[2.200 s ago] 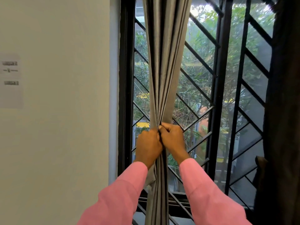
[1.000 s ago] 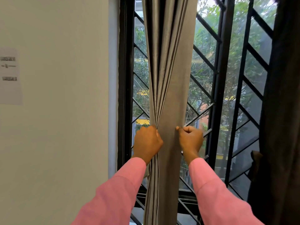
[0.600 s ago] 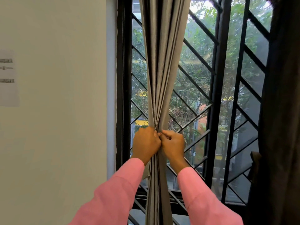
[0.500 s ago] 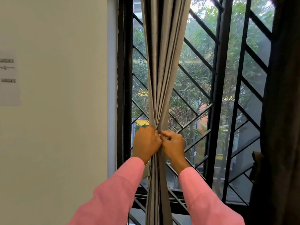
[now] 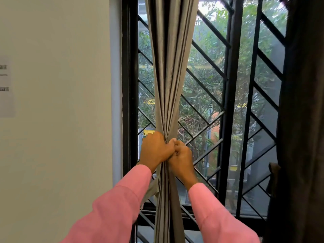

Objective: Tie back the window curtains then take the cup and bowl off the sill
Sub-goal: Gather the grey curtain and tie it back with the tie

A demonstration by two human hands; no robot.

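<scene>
A grey curtain (image 5: 171, 71) hangs in front of the left window pane, gathered into a tight bunch at waist height. My left hand (image 5: 155, 149) grips the bunch from the left. My right hand (image 5: 181, 156) grips it from the right, knuckles touching the left hand. A strip of the same grey cloth (image 5: 152, 187) hangs below my left wrist. A second, dark curtain (image 5: 305, 120) hangs bunched at the right edge. The sill, cup and bowl are out of view.
Black window frame with a diagonal metal grille (image 5: 229, 106) stands behind the curtain, trees outside. A pale wall (image 5: 61, 102) fills the left side, with a paper sheet (image 5: 6, 86) stuck at the far left.
A second ago my right hand held the curtain edge spread out to the right; it has pulled that edge in, and both hands now clench the gathered bunch together.
</scene>
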